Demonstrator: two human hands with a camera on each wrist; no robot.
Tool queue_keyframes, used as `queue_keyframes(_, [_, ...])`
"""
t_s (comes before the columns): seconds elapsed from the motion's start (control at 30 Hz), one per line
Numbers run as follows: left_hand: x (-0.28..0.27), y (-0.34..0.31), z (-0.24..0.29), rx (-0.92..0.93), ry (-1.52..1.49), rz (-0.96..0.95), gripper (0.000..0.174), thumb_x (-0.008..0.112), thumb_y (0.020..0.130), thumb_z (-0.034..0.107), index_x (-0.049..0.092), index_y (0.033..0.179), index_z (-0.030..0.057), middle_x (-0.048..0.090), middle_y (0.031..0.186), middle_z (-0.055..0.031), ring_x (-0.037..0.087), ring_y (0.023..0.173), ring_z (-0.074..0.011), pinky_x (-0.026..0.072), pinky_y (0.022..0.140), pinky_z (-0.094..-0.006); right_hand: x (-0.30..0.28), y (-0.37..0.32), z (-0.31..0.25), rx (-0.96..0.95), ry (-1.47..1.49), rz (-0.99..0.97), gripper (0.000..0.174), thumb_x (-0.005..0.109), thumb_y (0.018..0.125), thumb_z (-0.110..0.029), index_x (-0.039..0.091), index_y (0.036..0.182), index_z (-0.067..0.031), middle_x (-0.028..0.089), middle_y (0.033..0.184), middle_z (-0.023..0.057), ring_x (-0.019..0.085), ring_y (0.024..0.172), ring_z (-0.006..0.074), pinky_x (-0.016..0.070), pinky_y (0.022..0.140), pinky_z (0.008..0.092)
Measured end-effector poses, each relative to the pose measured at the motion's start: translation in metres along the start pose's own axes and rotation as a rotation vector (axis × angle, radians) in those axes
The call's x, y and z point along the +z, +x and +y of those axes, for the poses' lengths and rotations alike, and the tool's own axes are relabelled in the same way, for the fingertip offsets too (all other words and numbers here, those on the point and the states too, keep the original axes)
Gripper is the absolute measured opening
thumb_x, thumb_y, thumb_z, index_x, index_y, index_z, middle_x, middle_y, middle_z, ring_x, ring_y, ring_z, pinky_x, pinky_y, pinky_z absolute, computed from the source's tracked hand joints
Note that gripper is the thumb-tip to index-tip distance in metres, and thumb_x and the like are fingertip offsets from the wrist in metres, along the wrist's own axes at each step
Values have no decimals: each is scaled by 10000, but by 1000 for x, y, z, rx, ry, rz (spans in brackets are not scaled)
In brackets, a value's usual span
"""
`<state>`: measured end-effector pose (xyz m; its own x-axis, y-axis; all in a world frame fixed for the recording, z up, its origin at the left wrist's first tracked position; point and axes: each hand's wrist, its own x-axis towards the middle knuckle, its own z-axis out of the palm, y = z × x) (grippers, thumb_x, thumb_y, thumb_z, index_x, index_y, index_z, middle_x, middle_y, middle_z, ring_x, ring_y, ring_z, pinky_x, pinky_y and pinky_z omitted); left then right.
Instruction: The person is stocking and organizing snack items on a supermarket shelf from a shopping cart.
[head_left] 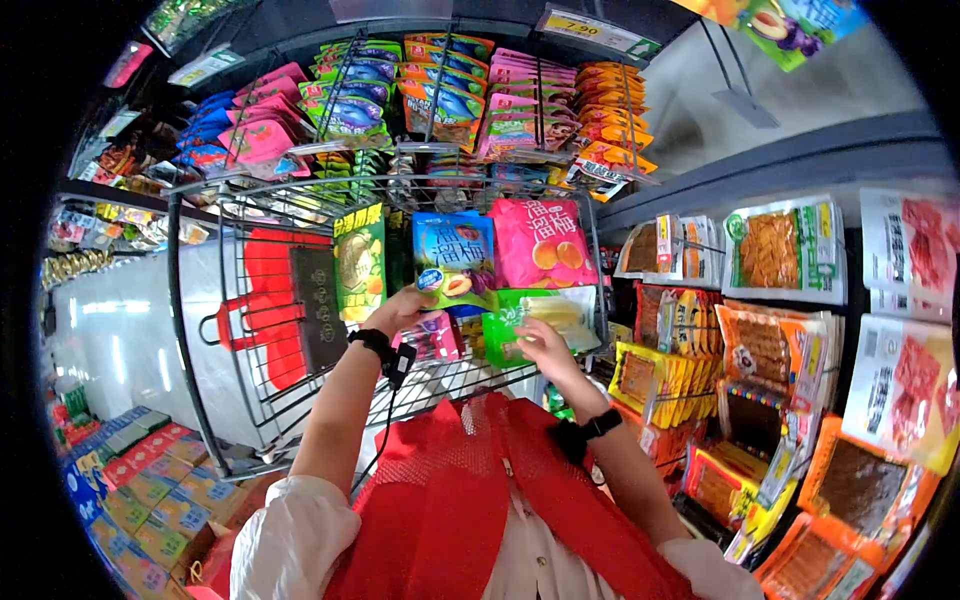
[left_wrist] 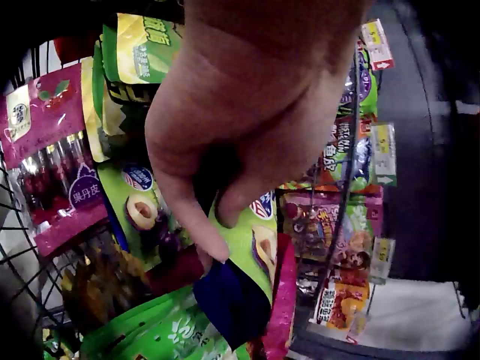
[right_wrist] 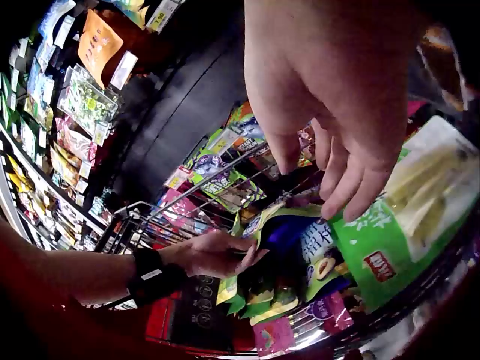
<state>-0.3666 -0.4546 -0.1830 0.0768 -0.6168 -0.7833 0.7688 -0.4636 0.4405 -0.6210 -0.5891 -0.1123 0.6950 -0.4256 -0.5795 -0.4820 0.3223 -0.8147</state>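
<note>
A wire shopping cart point(head_left: 188, 330) holds several snack bags. My left hand point(head_left: 402, 308) pinches the left edge of a blue and green bag of plums point(head_left: 455, 250); in the left wrist view its thumb and finger point(left_wrist: 204, 234) close on that bag's green part. My right hand point(head_left: 548, 350), fingers loosely bent, hangs at a green bag with a clear window point(head_left: 520, 310). In the right wrist view its fingertips point(right_wrist: 341, 208) are right at this green bag's edge. A pink bag with orange fruit point(head_left: 545, 245) stands behind, and a yellow-green bag point(head_left: 360, 265) to the left.
A small magenta packet point(head_left: 438, 335) lies low in the cart. A red and black bag point(head_left: 275, 300) is at its left side. Shelves of hanging pouches point(head_left: 350, 95) rise behind, and racks of packaged snacks point(head_left: 770, 260) stand on the right. Stacked boxes point(head_left: 150, 500) are at lower left.
</note>
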Motion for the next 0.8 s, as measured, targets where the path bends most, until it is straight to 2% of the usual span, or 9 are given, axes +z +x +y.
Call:
queue_keyframes(0.23, [-25, 40, -18, 33, -62, -23, 287, 495, 774, -6, 471, 1060, 18, 530, 1005, -55, 534, 892, -163, 506, 721, -280, -58, 6, 9, 35, 148, 40, 358, 537, 797, -80, 426, 1126, 7, 524, 1045, 92, 536, 863, 156, 437, 762, 265])
queue_keyframes(0.3, [-9, 26, -8, 94, -59, 56, 269, 490, 779, -3, 470, 1047, -3, 532, 986, -60, 539, 884, -161, 510, 702, -264, -64, 15, 7, -175, -117, 11, 372, 547, 792, -88, 425, 1131, 5, 533, 1040, 94, 535, 882, 161, 432, 782, 255])
queue_keyframes(0.37, [4, 5, 0, 104, -75, 81, 250, 489, 784, 6, 468, 1032, -24, 530, 966, -75, 558, 848, -168, 520, 685, -252, -57, 18, -21, -63, -185, -74, 485, 582, 759, -94, 369, 1186, -6, 485, 1119, 136, 495, 992, 215, 392, 859, 298])
queue_keyframes(0.47, [24, -43, 15, -35, -400, 23, 256, 477, 782, -4, 445, 1029, -62, 530, 943, -119, 586, 826, -244, 533, 682, -248, -33, 30, -50, -359, -571, -63, 796, 662, 650, -68, 189, 1291, -51, 249, 1305, 186, 261, 1207, 309, 245, 983, 381])
queue_keyframes(0.6, [66, -117, 36, -41, -261, 28, 439, 485, 736, -48, 365, 1158, -29, 535, 1009, -152, 584, 847, -266, 527, 707, -310, -15, 64, -71, -613, -687, 7, 876, 682, 564, -4, 200, 1291, -80, 246, 1319, 146, 234, 1217, 326, 255, 981, 388])
queue_keyframes(0.63, [70, -129, 38, -44, -282, 11, 479, 487, 723, -57, 344, 1179, -20, 539, 1010, -156, 586, 841, -265, 527, 705, -323, -10, 68, -79, -656, -635, -23, 733, 666, 576, 1, 334, 1225, -83, 282, 1308, 124, 225, 1221, 320, 268, 969, 390])
queue_keyframes(0.7, [64, -144, 35, -2, -261, 13, 460, 507, 707, -24, 378, 1148, -30, 561, 944, -173, 598, 790, -275, 541, 647, -330, -3, 79, -89, -832, -670, -44, 467, 634, 612, 9, 492, 1054, -45, 440, 1187, 126, 357, 1144, 301, 335, 915, 378])
queue_keyframes(0.73, [49, -145, 29, -1, -320, -45, 425, 505, 728, 40, 391, 1128, -44, 561, 928, -182, 600, 772, -277, 540, 631, -334, 2, 85, -85, -835, -666, -49, 467, 634, 612, 9, 492, 1054, -45, 440, 1187, 126, 357, 1144, 301, 335, 915, 378])
queue_keyframes(0.8, [38, -150, 34, 120, -474, -238, 434, 440, 799, 256, 414, 1075, -79, 560, 890, -212, 604, 711, -272, 524, 599, -355, 15, 97, -70, -741, -376, -61, 235, 603, 668, -1, 545, 895, 0, 573, 967, 121, 519, 952, 242, 408, 804, 329])
